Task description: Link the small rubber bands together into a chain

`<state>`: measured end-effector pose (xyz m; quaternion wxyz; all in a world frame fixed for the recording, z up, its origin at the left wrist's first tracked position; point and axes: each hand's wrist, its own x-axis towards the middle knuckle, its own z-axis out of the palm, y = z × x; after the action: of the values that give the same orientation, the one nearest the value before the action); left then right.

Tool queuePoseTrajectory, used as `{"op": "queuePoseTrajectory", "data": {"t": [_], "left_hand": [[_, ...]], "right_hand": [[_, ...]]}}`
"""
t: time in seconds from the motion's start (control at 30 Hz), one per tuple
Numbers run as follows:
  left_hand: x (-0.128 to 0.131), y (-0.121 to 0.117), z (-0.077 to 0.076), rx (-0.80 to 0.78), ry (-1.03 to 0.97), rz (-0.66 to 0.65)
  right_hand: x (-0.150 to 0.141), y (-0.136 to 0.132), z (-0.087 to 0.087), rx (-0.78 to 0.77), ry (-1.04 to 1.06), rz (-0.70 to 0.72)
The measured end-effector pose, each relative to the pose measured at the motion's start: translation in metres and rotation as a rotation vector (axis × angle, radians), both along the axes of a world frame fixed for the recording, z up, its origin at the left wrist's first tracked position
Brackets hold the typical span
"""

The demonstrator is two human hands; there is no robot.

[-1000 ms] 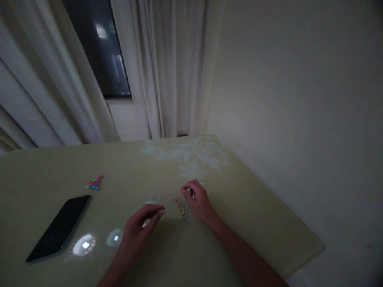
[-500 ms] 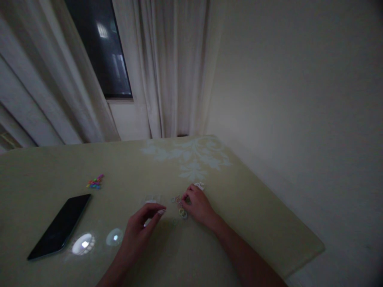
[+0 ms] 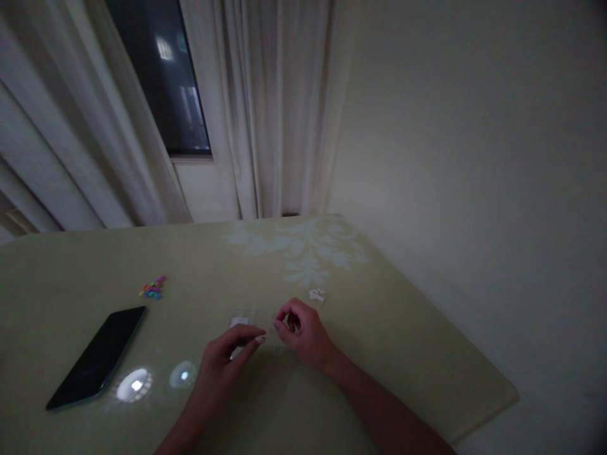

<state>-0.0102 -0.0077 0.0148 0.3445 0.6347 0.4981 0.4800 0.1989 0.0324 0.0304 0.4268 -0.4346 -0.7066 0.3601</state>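
My left hand (image 3: 230,357) is above the table with thumb and forefinger brought together. Whatever lies between those fingertips, if anything, is too small to make out. Just to its right, my right hand (image 3: 306,335) has its thumb and index finger pinched, and I cannot make out what they hold. Faint small rings (image 3: 277,351) show on the table below the right fingertips; others may be hidden by that hand. Small white pieces (image 3: 317,295), one shaped like a key, lie beyond the right hand. A clear plastic case (image 3: 241,317) sits partly hidden behind the left hand.
A dark tablet or large phone (image 3: 99,357) lies at the left of the table (image 3: 379,379). Behind it is a small heap of brightly coloured pieces (image 3: 152,289). A wall (image 3: 465,189) borders the right side, and curtains (image 3: 279,114) hang beyond the far edge.
My right hand has moved left, closer to my left hand, uncovering the white pieces and hiding most of the pastel rings seen before. My left hand has hardly moved.
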Motion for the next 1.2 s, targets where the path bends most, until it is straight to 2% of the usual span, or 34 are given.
{"op": "queuePoseTrajectory", "data": {"t": [0.13,0.43,0.7,1.0,1.2], "left_hand": [[-0.002,-0.001,0.000,0.009,-0.031,-0.004],[0.002,-0.002,0.002,-0.060,-0.050,-0.006],[0.005,0.000,0.005,-0.118,-0.083,-0.029],[0.004,0.000,-0.002,-0.122,-0.106,-0.061],[0.004,-0.001,-0.003,-0.125,-0.105,-0.033]], "right_hand": [[-0.008,-0.011,0.001,0.040,0.040,0.041],[-0.010,-0.011,-0.003,-0.064,0.113,0.081],[-0.016,-0.016,-0.006,-0.099,0.153,0.054],[-0.021,-0.019,-0.009,-0.101,0.174,0.031],[-0.023,-0.018,-0.011,-0.200,0.243,0.066]]}}
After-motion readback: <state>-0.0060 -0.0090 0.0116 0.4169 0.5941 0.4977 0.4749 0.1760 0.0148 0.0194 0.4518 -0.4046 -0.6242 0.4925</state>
